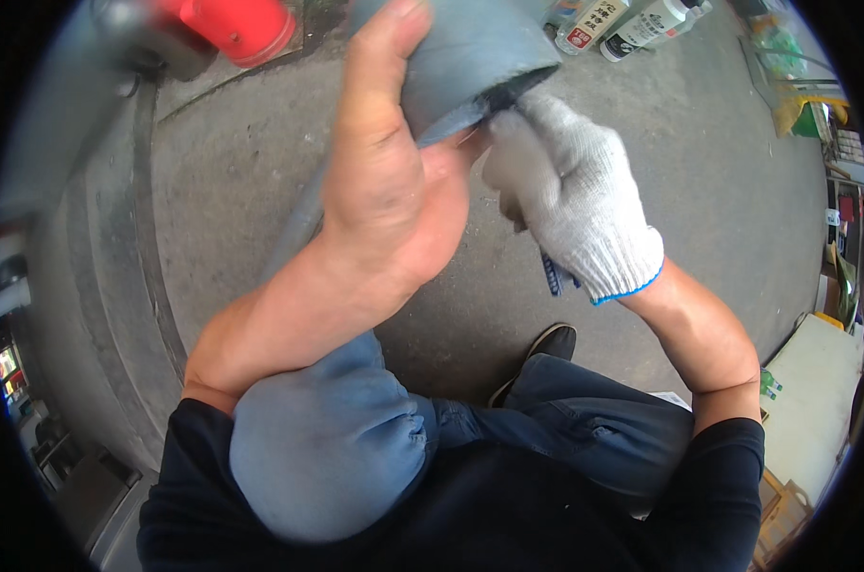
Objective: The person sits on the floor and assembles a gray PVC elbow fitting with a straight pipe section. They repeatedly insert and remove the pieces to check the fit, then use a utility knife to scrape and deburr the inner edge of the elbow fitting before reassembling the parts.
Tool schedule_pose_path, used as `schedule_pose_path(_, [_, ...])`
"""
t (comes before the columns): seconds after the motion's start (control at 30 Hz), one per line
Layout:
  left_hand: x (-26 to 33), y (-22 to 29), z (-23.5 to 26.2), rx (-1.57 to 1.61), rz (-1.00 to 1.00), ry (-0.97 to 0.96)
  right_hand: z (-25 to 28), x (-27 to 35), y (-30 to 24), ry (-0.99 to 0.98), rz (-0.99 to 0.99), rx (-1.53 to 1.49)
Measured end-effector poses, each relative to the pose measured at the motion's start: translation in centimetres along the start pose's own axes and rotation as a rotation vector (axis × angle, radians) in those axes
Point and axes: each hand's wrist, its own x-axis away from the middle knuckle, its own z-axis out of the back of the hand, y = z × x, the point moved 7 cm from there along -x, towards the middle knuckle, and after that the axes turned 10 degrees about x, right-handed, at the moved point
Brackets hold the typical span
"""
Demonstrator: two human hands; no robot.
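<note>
A wide grey pipe (465, 57), its open end facing me, is at the top middle. My bare left hand (384, 162) holds it, thumb along its left side and the other fingers mostly hidden underneath. My right hand (575, 181) wears a white knitted glove with a blue cuff edge and is closed right at the pipe's lower rim. Out of the bottom of the right fist sticks a dark blue piece with pale marks (554, 273); the rest of it is covered by the glove. A narrower grey length (300, 214) shows behind my left forearm.
Several bottles (632, 29) stand on the concrete floor (727, 172) at the top right. A red container (241, 29) is at the top left. A pale board or tabletop (818, 391) lies far right. My shoe (549, 345) rests on the floor below the right hand.
</note>
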Motion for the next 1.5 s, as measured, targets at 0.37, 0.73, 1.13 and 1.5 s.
schedule_pose_path(0.37, [-0.2, -0.8, -1.5, -0.396, -0.231, 0.395, -1.4, 1.3, -0.3, -0.238, -0.303, -0.394])
schedule_pose_path(0.73, [-0.2, -0.6, 0.1, -0.165, 0.031, 0.167, 0.0, 0.8, 0.2, -0.130, -0.273, -0.376])
schedule_pose_path(1.13, [-0.4, -1.5, -1.7, -0.463, -0.128, 0.845, -0.5, -0.7, 1.0, 0.072, 0.064, 0.100])
schedule_pose_path(1.5, [0.6, 0.2, 0.6, -0.129, 0.100, 0.053, -1.8, -0.2, -0.4, -0.259, -0.214, -0.315])
